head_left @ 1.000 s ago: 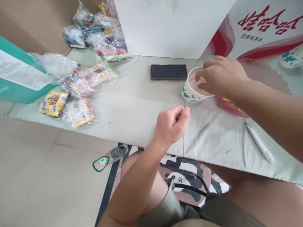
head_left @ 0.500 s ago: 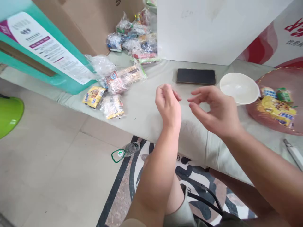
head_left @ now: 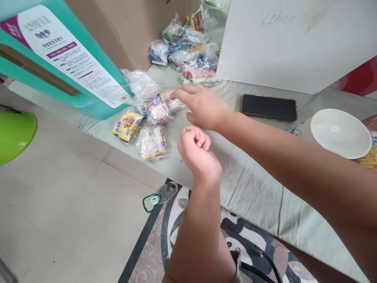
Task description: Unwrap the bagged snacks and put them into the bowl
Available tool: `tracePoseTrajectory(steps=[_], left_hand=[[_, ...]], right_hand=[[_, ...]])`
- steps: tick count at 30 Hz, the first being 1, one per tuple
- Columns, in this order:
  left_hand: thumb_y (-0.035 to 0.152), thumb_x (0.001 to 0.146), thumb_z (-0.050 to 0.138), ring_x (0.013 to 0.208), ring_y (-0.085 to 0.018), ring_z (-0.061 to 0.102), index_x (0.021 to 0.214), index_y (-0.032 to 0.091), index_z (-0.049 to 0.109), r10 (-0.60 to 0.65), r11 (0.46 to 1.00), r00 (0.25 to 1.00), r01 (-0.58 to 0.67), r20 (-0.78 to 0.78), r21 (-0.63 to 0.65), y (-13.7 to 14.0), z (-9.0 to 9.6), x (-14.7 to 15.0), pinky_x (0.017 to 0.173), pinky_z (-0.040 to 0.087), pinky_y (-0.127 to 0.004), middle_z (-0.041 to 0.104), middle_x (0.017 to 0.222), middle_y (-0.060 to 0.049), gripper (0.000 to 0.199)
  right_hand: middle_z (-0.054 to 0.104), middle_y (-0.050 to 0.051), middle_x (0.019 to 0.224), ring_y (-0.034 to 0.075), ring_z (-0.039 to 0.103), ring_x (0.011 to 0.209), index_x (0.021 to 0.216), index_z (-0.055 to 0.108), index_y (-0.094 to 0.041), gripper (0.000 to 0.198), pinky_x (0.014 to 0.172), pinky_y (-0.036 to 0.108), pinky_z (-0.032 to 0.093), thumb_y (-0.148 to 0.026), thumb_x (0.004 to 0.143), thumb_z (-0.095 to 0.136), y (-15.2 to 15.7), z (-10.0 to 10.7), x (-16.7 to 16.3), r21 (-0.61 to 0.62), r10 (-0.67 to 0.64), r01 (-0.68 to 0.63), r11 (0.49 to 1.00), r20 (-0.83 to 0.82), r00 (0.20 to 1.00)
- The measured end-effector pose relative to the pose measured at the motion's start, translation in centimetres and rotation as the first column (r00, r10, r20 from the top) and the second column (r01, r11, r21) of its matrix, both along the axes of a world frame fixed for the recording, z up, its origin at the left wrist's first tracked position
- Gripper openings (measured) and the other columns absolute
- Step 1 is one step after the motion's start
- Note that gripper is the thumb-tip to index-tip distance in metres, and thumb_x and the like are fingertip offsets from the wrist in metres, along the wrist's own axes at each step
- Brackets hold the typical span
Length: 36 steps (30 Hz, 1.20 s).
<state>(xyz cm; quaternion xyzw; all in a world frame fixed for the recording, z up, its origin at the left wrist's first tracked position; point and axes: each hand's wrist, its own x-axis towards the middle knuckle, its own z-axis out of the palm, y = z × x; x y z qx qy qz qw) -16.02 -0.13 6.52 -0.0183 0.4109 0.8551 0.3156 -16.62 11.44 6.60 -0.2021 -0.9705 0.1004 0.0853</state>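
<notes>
My right hand (head_left: 203,105) reaches out over the cloth-covered table, fingers stretched and open. Its fingertips are at a clear-wrapped snack packet (head_left: 175,103), partly covering it; whether they touch it I cannot tell. Just left lies a red-and-blue wrapped snack (head_left: 158,109). A yellow cookie packet (head_left: 127,125) and a clear packet with a yellow edge (head_left: 152,142) lie nearer the table edge. Below my right hand, my left hand (head_left: 198,151) is curled into a fist above the table, with nothing visible in it.
A large green jug (head_left: 97,106) stands at the left. Wrapped snacks (head_left: 191,55) are heaped behind, between a cardboard box (head_left: 126,31) and a white box (head_left: 273,51). A phone (head_left: 268,107) and a white bowl (head_left: 341,133) lie right. A plastic bottle (head_left: 167,192) is below.
My right hand has moved left, from near the bowl to the wrapped snacks. My left hand has lowered slightly and curled tighter. The view has shifted left.
</notes>
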Motion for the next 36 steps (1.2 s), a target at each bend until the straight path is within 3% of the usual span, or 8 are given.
tracePoseTrajectory(steps=[4,12,18,21,23,25,28,36], left_hand=[[0.019,0.089,0.047,0.047,-0.008,0.016,0.060,0.020,0.030,0.006,0.999,1.000,-0.006,-0.001,-0.035,0.4,-0.2,-0.8,0.048,0.019,-0.024,0.020,0.057,0.006,0.033],[0.035,0.099,0.045,0.048,-0.008,0.017,0.065,0.021,0.023,-0.096,0.992,0.989,0.085,-0.111,-0.093,0.2,-0.9,-0.4,0.047,0.021,-0.027,0.020,0.059,0.005,0.043],[0.028,0.096,0.050,0.050,-0.009,0.021,0.063,0.021,0.026,0.014,0.997,0.980,-0.029,-0.200,-0.069,-0.1,-0.5,-0.1,0.047,0.023,-0.027,0.021,0.061,0.004,0.042],[0.031,0.093,0.064,0.066,-0.010,0.048,0.071,0.021,0.046,-0.184,0.976,0.933,0.137,-0.308,-0.169,-0.1,-0.9,0.5,0.060,0.042,-0.023,0.046,0.073,0.001,0.030],[0.040,0.088,0.076,0.089,-0.014,0.063,0.094,0.023,0.060,-0.495,0.866,0.798,0.423,-0.343,-0.267,-0.2,-1.5,1.5,0.074,0.052,-0.025,0.062,0.098,-0.003,0.024],[0.046,0.084,0.081,0.098,-0.018,0.068,0.117,0.027,0.060,-0.763,0.641,0.533,0.696,-0.365,-0.323,-0.6,-2.3,3.0,0.078,0.056,-0.029,0.066,0.114,-0.005,0.043],[0.034,0.087,0.079,0.083,-0.017,0.070,0.125,0.029,0.056,-0.894,0.382,0.241,0.849,-0.377,-0.365,-1.3,-3.4,5.7,0.069,0.057,-0.028,0.071,0.104,-0.004,0.045],[0.027,0.081,0.086,0.061,-0.011,0.061,0.125,0.032,0.060,-0.937,0.310,0.242,0.908,-0.254,-0.281,-1.4,-4.8,12.6,0.058,0.052,-0.023,0.061,0.079,0.003,0.051]], right_hand=[[0.043,0.009,0.167,0.030,0.043,0.151,0.155,0.046,-0.025,0.074,0.118,0.047,0.045,0.001,0.086,0.054,0.8,-0.1,-2.6,0.036,-0.041,0.036,0.999,0.154,0.987],[0.072,0.014,0.123,0.036,0.059,0.134,0.132,0.058,-0.019,0.038,0.095,0.045,0.057,-0.028,0.095,0.055,0.5,-2.4,-2.3,0.114,-0.188,0.168,0.979,0.198,0.962],[0.074,0.010,0.103,0.030,0.072,0.093,0.123,0.061,-0.026,0.043,0.080,0.042,0.060,-0.036,0.083,0.072,-2.3,-3.7,6.7,-0.115,-0.329,0.311,0.943,-0.220,0.918],[0.073,0.010,0.110,0.031,0.071,0.093,0.136,0.057,-0.027,0.056,0.076,0.043,0.058,-0.036,0.082,0.072,-5.5,-2.3,13.1,-0.200,-0.504,0.467,0.861,-0.216,0.836],[0.073,0.011,0.116,0.032,0.071,0.098,0.138,0.056,-0.026,0.059,0.081,0.047,0.059,-0.038,0.082,0.073,-8.0,-1.3,16.8,-0.218,-0.594,0.555,0.803,-0.215,0.775],[0.071,0.013,0.124,0.033,0.071,0.106,0.140,0.056,-0.025,0.062,0.085,0.049,0.059,-0.042,0.083,0.074,-10.5,-0.8,20.2,-0.226,-0.629,0.588,0.777,-0.236,0.740],[0.064,0.016,0.139,0.031,0.070,0.113,0.152,0.047,-0.026,0.071,0.073,0.039,0.061,-0.048,0.089,0.071,-14.0,-1.1,25.1,-0.345,-0.584,0.494,0.798,-0.241,0.775],[0.070,0.009,0.109,0.025,0.071,0.094,0.105,0.068,-0.029,0.019,0.070,0.037,0.059,-0.036,0.088,0.074,-18.0,-3.9,35.0,-0.352,-0.577,0.463,0.814,-0.388,0.719]])
